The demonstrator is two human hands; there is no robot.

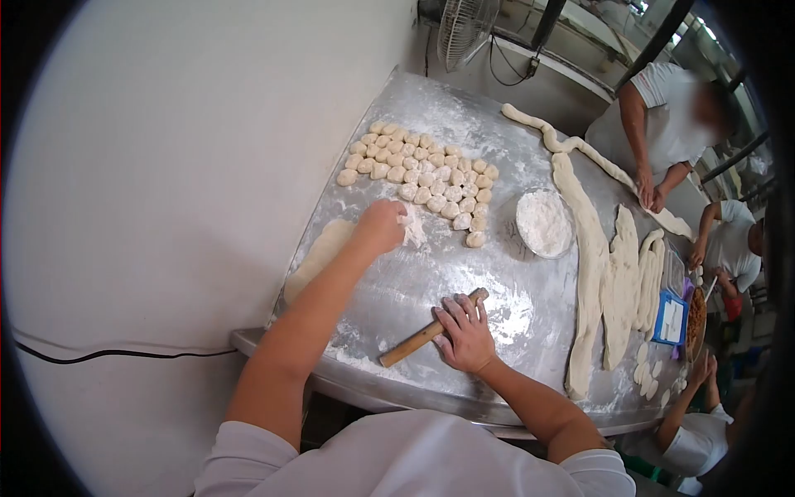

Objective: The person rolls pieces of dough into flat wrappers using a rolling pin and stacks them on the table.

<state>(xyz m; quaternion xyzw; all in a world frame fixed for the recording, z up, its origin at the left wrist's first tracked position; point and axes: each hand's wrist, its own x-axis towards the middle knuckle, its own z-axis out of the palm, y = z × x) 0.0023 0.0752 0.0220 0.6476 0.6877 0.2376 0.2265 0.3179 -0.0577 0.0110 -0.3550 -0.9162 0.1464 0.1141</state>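
My left hand (383,227) is closed, its fingertips down at a patch of loose flour (413,228) on the metal table. Under that forearm lies a flattened sheet of dough (321,255), partly covered by the arm. My right hand (466,334) rests over the upper part of a wooden rolling pin (411,344), fingers across it and thumb at its side. The pin lies slanted on the table. Just beyond my left hand, many small dough balls (426,180) sit in rows, several dusted with flour.
A metal bowl of flour (545,222) stands right of the dough balls. Long dough strips (586,273) lie farther right. A co-worker (654,124) handles a dough rope; others stand by a blue box (669,317). A wall (182,166) borders the left, with a fan (466,33) above.
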